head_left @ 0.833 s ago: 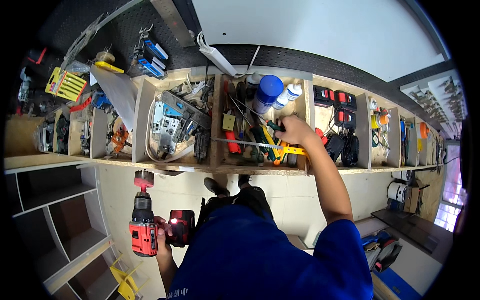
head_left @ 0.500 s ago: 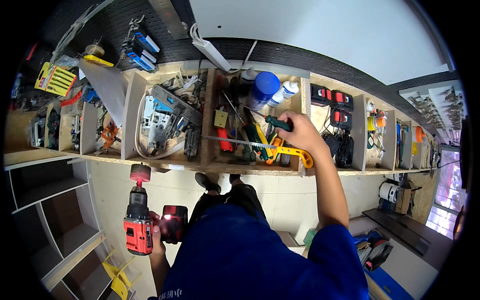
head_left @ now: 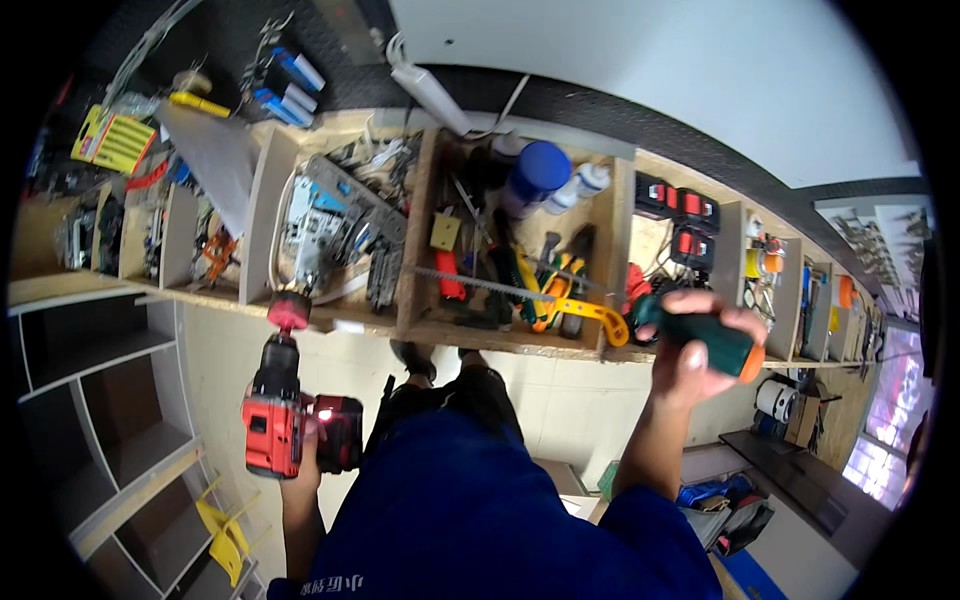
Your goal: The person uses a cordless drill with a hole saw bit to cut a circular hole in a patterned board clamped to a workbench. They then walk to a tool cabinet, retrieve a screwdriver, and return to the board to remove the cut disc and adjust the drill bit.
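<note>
Closes the right hand (head_left: 697,362) around a dark green screwdriver handle (head_left: 715,338), with thumb on the near side and fingers on the far side. Runs lengthwise from an orange butt (head_left: 752,363) at near right toward far left (too blurred at the shaft to place the tip). Lies inside the right grasp, well apart from the left hand (head_left: 308,445), just right of a yellow-handled saw (head_left: 590,312). Wraps the left fingers, partly hidden, around a red drill (head_left: 272,430); points it far, with a hole saw (head_left: 288,310) at the near edge of the wooden compartment row (head_left: 266,205). Beyond the yellow handle, stretches past jumbled tools to a blue-capped can (head_left: 540,170) and white bottles (head_left: 588,183). Farther right, includes red-and-black batteries (head_left: 690,205); nearer, drops to a pale floor (head_left: 560,400).
</note>
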Demonstrator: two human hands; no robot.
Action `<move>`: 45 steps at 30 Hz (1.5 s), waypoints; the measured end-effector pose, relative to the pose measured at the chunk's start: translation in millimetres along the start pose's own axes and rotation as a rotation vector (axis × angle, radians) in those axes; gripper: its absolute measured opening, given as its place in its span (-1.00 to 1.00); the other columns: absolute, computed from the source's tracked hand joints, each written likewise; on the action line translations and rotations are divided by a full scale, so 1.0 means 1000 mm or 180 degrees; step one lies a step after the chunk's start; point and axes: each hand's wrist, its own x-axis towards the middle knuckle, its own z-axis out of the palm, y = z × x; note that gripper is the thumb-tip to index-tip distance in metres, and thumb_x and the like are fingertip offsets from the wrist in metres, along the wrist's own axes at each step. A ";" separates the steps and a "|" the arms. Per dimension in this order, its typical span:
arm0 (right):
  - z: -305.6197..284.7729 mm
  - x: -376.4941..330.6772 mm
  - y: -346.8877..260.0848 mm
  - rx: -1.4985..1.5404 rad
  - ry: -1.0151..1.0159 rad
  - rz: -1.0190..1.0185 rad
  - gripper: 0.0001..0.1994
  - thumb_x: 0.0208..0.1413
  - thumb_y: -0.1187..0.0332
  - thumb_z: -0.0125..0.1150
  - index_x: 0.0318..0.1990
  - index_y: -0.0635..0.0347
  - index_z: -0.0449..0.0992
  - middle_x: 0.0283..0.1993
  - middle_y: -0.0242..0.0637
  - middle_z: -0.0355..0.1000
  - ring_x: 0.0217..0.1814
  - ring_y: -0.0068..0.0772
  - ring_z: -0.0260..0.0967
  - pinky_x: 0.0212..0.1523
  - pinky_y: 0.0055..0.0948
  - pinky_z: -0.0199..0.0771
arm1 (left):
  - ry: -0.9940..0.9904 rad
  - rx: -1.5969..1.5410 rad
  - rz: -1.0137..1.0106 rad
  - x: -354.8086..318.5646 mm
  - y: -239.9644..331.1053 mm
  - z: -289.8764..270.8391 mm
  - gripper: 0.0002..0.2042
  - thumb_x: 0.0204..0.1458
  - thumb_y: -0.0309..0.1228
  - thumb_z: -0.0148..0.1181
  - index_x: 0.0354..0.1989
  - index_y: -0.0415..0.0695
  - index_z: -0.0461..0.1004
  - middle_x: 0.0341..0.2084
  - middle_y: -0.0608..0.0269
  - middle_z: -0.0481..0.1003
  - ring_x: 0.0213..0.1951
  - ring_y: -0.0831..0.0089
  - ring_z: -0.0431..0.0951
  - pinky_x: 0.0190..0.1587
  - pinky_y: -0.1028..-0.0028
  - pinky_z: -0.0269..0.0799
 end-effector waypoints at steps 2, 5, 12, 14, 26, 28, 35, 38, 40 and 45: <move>0.037 -0.028 -0.006 -0.0057 -0.0285 0.0173 -0.47 0.08 0.28 0.42 0.07 0.04 0.16 -0.16 0.17 0.52 -0.38 -0.14 0.56 -0.45 -0.39 0.63 | -0.0221 0.0228 -0.0258 0.002 -0.012 -0.010 -0.75 0.25 -0.48 0.05 0.07 -0.24 0.38 -0.27 0.21 0.47 -0.38 0.58 0.45 -0.33 0.50 0.41; 0.085 -0.048 -0.019 0.0003 -0.1346 0.0129 -0.52 0.00 0.40 0.45 -0.10 0.02 0.17 -0.17 0.12 0.53 -0.37 -0.08 0.60 -0.41 -0.30 0.66 | 0.0280 0.0118 -0.0327 0.002 -0.003 -0.006 -0.80 0.23 -0.50 0.13 -0.01 -0.25 0.43 -0.29 0.27 0.49 -0.36 0.58 0.51 -0.32 0.48 0.47; 0.192 -0.088 -0.042 0.0268 -0.2183 -0.0556 -0.72 -0.15 0.47 0.48 -0.34 0.15 0.42 -0.21 -0.06 0.54 -0.46 -0.22 0.56 -0.56 -0.46 0.57 | 0.0645 -0.0887 -0.0178 0.018 0.025 -0.027 -0.76 0.19 -0.44 0.25 -0.04 -0.23 0.42 -0.22 0.22 0.50 -0.34 0.52 0.51 -0.27 0.47 0.48; 0.219 -0.098 -0.045 0.0243 -0.2355 -0.0619 -0.73 -0.15 0.49 0.45 -0.29 0.16 0.47 -0.22 -0.06 0.54 -0.49 -0.25 0.52 -0.58 -0.46 0.54 | 0.0588 -0.0876 -0.0136 0.013 0.020 -0.049 -0.74 0.18 -0.49 0.24 0.00 -0.22 0.40 -0.20 0.21 0.48 -0.31 0.50 0.52 -0.24 0.45 0.50; 0.315 -0.156 -0.072 0.0129 -0.3104 -0.0465 -0.77 -0.19 0.50 0.45 -0.34 0.16 0.52 -0.23 -0.06 0.56 -0.47 -0.29 0.55 -0.53 -0.45 0.59 | 0.0604 -0.0760 -0.0606 -0.036 -0.008 -0.134 -0.38 -0.09 -0.70 0.25 0.21 -0.18 0.23 0.05 0.12 0.29 0.05 0.28 0.43 0.12 0.32 0.39; 0.327 -0.166 -0.072 0.0082 -0.3256 -0.0548 -0.76 -0.19 0.49 0.45 -0.32 0.18 0.52 -0.22 -0.04 0.55 -0.47 -0.29 0.55 -0.53 -0.45 0.59 | 0.0630 -0.0731 -0.0597 -0.044 -0.020 -0.138 -0.39 -0.09 -0.69 0.25 0.21 -0.18 0.23 0.09 0.09 0.27 0.10 0.24 0.40 0.14 0.31 0.37; 0.350 -0.186 -0.081 -0.0225 -0.3787 -0.0834 -0.75 -0.19 0.52 0.45 -0.31 0.28 0.53 -0.20 0.01 0.53 -0.46 -0.27 0.55 -0.52 -0.44 0.59 | 0.0644 -0.0818 -0.0293 -0.059 -0.025 -0.154 -0.40 -0.07 -0.66 0.24 0.21 -0.16 0.24 0.16 0.02 0.20 0.18 0.13 0.39 0.19 0.29 0.33; 0.360 -0.177 -0.090 -0.0271 -0.4036 -0.0606 -0.73 -0.21 0.54 0.44 -0.29 0.30 0.52 -0.20 0.00 0.50 -0.45 -0.27 0.54 -0.53 -0.43 0.58 | 0.0686 -0.0903 -0.0445 -0.064 -0.031 -0.153 -0.40 -0.08 -0.66 0.22 0.21 -0.16 0.24 0.16 0.01 0.21 0.17 0.11 0.40 0.19 0.29 0.33; 0.370 -0.168 -0.089 -0.0100 -0.4198 -0.0564 -0.72 -0.23 0.54 0.44 -0.29 0.31 0.51 -0.21 -0.04 0.48 -0.44 -0.27 0.55 -0.52 -0.44 0.58 | 0.0602 -0.0544 -0.0460 -0.066 -0.034 -0.157 -0.36 -0.08 -0.67 0.21 0.25 -0.16 0.19 0.15 0.01 0.23 0.17 0.13 0.41 0.19 0.30 0.33; 0.395 -0.134 -0.060 0.0311 -0.4669 -0.0331 -0.72 -0.20 0.52 0.49 -0.32 0.23 0.48 -0.22 -0.23 0.45 -0.41 -0.28 0.55 -0.45 -0.46 0.57 | 0.0958 -0.0349 -0.0153 -0.066 -0.033 -0.151 -0.21 -0.10 -0.69 0.19 0.37 -0.17 0.01 0.09 0.01 0.35 0.12 0.19 0.47 0.17 0.34 0.36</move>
